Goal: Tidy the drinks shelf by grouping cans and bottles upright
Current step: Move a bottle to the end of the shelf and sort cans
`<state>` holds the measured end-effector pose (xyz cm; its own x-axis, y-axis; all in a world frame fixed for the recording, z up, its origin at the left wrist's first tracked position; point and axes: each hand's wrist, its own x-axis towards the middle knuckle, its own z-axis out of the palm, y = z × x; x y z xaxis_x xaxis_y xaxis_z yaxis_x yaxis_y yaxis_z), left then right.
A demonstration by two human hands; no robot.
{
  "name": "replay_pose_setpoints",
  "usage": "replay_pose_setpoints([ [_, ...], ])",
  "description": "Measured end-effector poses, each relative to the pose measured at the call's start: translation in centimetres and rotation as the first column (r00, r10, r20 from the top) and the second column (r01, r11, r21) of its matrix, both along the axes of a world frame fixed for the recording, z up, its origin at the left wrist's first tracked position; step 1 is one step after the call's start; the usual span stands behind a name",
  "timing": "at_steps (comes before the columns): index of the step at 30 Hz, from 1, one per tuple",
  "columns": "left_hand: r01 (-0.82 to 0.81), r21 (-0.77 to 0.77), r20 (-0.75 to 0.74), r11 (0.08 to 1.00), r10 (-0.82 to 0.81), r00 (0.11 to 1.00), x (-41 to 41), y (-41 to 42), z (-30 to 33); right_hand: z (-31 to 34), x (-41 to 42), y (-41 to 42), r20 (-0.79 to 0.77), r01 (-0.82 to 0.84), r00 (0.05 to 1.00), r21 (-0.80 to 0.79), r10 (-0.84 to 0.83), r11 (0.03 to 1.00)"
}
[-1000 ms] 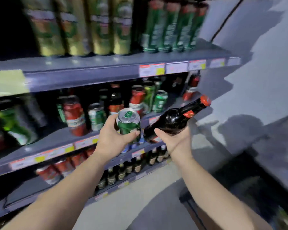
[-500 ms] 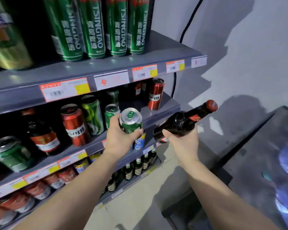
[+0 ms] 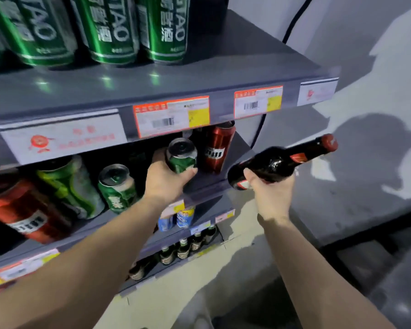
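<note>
Dim, blurred edges, hard shadows

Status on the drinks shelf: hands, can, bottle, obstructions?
Left hand grips green metal can at middle shelf, beside upright red can. Right hand holds dark glass bottle, tilted, off the shelf. Nothing blocking.

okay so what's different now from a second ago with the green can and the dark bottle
The left hand has carried the green can forward from mid-air in front of the shelves into the middle shelf, close beside the red can. The camera has also moved nearer. The right hand still grips the dark bottle, tilted with its red cap up and to the right, outside the shelf. Neither item has been let go.
</note>
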<state>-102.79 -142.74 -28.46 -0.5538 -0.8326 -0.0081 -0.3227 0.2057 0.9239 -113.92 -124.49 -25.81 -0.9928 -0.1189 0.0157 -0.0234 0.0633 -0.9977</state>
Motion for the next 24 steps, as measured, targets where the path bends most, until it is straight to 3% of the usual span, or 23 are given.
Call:
replay_pose_setpoints([
  [8,-0.124,-0.027,0.026,0.992,0.125,0.992,-3.0,0.0,-2.1,-1.6,-6.6,-0.9,0.046,-0.093,0.994,-0.033,0.094,0.995],
  [13,-0.132,-0.068,0.093,0.989,0.138,0.986,-4.6,-0.4,-1.6,-1.6,-8.3,-1.5,0.007,-0.063,0.998,-0.015,0.063,0.998],
  [21,-0.195,0.025,0.141,0.981,0.19,0.972,-7.0,-2.1,-1.9,-2.5,-9.8,-3.2,0.06,-0.136,0.989,-0.011,0.136,0.991],
  [24,-0.225,0.093,0.056,0.97,0.221,0.974,-6.4,-1.6,-2.6,-2.6,-10.2,-3.6,0.047,-0.165,0.985,0.046,0.163,0.985],
])
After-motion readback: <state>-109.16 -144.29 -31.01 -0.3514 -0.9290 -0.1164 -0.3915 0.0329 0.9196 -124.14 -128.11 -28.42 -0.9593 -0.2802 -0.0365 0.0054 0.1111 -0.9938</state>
